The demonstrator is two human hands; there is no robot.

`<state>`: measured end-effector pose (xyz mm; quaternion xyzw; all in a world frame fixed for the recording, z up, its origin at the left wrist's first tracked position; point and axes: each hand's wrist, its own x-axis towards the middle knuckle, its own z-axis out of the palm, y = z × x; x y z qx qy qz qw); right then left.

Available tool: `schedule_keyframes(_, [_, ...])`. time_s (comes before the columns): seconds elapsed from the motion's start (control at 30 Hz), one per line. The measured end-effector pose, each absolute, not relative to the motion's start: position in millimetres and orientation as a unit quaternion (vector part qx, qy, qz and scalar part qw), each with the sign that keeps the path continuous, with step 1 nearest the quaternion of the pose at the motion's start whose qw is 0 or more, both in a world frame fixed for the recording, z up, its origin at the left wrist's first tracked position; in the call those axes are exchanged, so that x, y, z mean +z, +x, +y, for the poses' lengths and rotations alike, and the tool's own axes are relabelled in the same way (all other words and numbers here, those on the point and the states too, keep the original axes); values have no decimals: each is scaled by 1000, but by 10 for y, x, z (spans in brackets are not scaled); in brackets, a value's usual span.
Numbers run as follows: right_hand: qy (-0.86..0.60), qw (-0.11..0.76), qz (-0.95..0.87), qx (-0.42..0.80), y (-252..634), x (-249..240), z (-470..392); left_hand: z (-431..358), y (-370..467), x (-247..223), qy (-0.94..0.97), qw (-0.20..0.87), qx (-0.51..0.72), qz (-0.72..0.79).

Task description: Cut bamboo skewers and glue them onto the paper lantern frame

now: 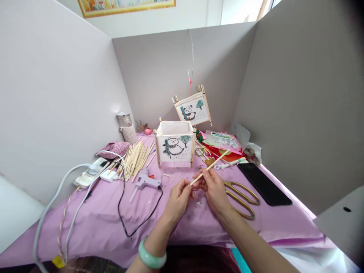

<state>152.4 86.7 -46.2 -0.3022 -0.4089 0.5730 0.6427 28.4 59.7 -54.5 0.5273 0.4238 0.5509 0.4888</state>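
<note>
Hands meet over the middle of the desk: the left hand (178,197) pinches the near end of a thin wooden stick (209,167), and the right hand (214,188) closes around it just beyond, so the stick slants up toward the far right. A glue gun (147,182) lies left of them, gold scissors (241,197) just right, and a panda lantern (174,144) stands behind (a second one hangs above). Judging by the hold, keeping both pinches light and close together should stop so slender a piece from bowing or snapping.
</note>
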Motion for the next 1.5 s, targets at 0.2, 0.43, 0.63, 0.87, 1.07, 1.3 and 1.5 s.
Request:
schedule_keyframes(0.2, [-295, 633, -415, 583, 1517, -476, 862, 596, 270, -545, 593, 453, 501, 439])
schedule_keyframes(0.43, [-285, 618, -433, 591, 1498, -460, 844, 607, 266, -575, 588, 403, 525, 465])
schedule_keyframes(0.63, [-270, 620, -447, 585, 1495, -456, 828, 634, 269, -591, 561, 423, 544, 458])
schedule_keyframes(0.87, [-250, 617, -391, 636, 1485, -482, 871, 603, 261, -617, 509, 538, 534, 408])
schedule_keyframes(1.07, [-262, 617, -368, 645, 1494, -479, 886, 572, 261, -549, 508, 568, 531, 372])
schedule_keyframes(1.3, [-272, 612, -366, 646, 1487, -466, 878, 576, 265, -539, 516, 555, 527, 386])
schedule_keyframes(1.5, [-279, 611, -379, 636, 1481, -472, 876, 603, 248, -607, 532, 531, 519, 406])
